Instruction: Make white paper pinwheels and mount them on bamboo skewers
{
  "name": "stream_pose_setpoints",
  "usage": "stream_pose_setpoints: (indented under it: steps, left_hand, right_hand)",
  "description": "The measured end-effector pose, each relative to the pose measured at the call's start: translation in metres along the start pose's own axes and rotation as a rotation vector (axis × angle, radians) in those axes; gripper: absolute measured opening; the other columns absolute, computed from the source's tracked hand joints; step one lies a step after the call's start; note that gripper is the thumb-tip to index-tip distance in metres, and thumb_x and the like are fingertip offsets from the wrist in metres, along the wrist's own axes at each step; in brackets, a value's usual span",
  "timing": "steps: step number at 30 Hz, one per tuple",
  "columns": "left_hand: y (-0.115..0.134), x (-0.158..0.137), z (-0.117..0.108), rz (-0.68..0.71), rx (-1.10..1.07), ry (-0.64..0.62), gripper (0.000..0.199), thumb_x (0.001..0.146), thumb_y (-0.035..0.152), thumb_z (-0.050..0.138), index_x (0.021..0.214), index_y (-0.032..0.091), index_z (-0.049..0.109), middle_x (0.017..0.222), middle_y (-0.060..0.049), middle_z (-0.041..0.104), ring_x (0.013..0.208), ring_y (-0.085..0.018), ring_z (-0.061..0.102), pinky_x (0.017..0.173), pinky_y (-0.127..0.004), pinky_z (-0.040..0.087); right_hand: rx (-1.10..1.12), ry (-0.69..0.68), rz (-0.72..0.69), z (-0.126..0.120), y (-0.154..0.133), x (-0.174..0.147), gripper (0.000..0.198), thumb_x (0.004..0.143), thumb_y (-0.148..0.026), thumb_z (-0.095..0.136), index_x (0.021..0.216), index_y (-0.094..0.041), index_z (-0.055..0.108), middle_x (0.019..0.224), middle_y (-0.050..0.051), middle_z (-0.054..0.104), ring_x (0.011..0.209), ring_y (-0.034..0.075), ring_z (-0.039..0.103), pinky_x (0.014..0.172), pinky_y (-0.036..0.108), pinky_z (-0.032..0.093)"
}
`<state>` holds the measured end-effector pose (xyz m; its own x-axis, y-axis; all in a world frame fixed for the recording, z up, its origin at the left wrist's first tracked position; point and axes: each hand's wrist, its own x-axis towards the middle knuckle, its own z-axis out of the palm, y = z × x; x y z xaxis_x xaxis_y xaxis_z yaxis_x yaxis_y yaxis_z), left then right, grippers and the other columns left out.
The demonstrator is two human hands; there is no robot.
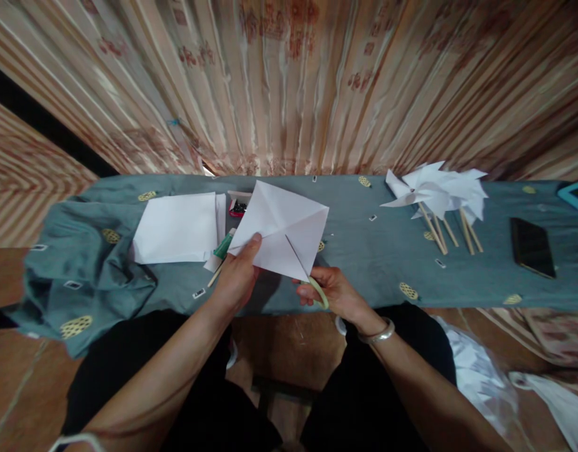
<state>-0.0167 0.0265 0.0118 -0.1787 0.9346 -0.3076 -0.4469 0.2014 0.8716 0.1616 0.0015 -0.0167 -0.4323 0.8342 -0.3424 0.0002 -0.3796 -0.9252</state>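
Nearest, low in view: black trousers, 2 bare forearms, a silver bangle (377, 333) on the right wrist, a white plastic bag (477, 370) on the floor to the right.

Just beyond, at the near edge of the table: left hand (239, 276) clamped on the near-left edge of a white paper square (282, 229), thumb on top, fingers underneath, holding the sheet up off the cloth and tilted. Right hand (336, 292) closed around the pale loop of a pair of scissors (319, 293), blades entering at the near corner of the sheet and running along a diagonal crease toward the middle.

Looks like a cut in progress, 1 of the diagonal slits, partway in from the corner. Calls for a steady grip on the left, blades kept on the crease, and a stop short of the centre where the folds cross. Cannot tell whether the other corners are slit yet.

Farther, on the grey-green cloth (364, 251): a stack of white paper (178, 227) to the left, a green tube (224, 246) just beside it, a small box (238, 206) behind the lifted sheet. To the right, well apart, several finished paper pinwheels (439, 188) on wooden sticks, then a dark phone (532, 247) lying flat.

Farthest: a striped curtain (289, 81) across the whole back.
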Motion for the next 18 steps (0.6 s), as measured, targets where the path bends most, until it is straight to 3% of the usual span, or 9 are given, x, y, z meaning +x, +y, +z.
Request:
stream_pose_setpoints:
  steps: [6,10,12,16,18]
  left_hand:
    - [0.015,0.008,-0.002,0.053,-0.072,0.034,0.03,0.076,0.024,0.069,0.105,0.015,0.067,0.105,-0.008,0.074,0.104,-0.024,0.066,0.092,-0.035,0.052]
    - [0.026,0.016,-0.01,0.125,-0.142,0.075,0.032,0.078,0.019,0.066,0.109,0.016,0.066,0.109,-0.007,0.073,0.103,-0.021,0.067,0.09,-0.031,0.053]
    - [0.029,0.017,-0.012,0.126,-0.129,0.067,0.032,0.076,0.02,0.068,0.107,0.015,0.067,0.106,-0.006,0.074,0.1,-0.021,0.068,0.089,-0.032,0.054]
    - [0.022,0.014,-0.014,0.021,-0.018,-0.066,0.034,0.065,0.025,0.077,0.095,0.013,0.071,0.091,-0.007,0.076,0.096,-0.028,0.069,0.09,-0.04,0.053]
    - [0.013,0.01,-0.013,-0.039,0.04,-0.094,0.032,0.06,0.026,0.081,0.088,0.012,0.072,0.086,-0.009,0.076,0.097,-0.032,0.069,0.092,-0.043,0.052]
  right_hand:
    - [-0.076,-0.181,0.089,-0.015,-0.009,-0.012,0.049,0.064,-0.049,0.08,0.095,-0.014,0.064,0.07,-0.002,0.064,0.06,0.008,0.056,0.055,0.02,0.044]
    - [-0.143,-0.192,0.131,-0.042,-0.018,-0.026,0.047,0.064,-0.048,0.081,0.091,-0.014,0.066,0.068,-0.002,0.064,0.058,0.008,0.054,0.054,0.02,0.041]
    - [-0.148,-0.087,0.071,-0.056,-0.023,-0.032,0.047,0.062,-0.052,0.081,0.089,-0.015,0.068,0.066,0.0,0.066,0.056,0.009,0.054,0.053,0.021,0.042]
    - [-0.027,0.384,-0.198,-0.073,-0.027,-0.032,0.046,0.06,-0.054,0.081,0.089,-0.021,0.07,0.069,0.002,0.07,0.058,0.013,0.057,0.057,0.025,0.046]
    - [0.023,0.482,-0.248,-0.075,-0.026,-0.027,0.046,0.057,-0.051,0.084,0.091,-0.022,0.07,0.074,0.002,0.071,0.064,0.015,0.061,0.062,0.027,0.047]
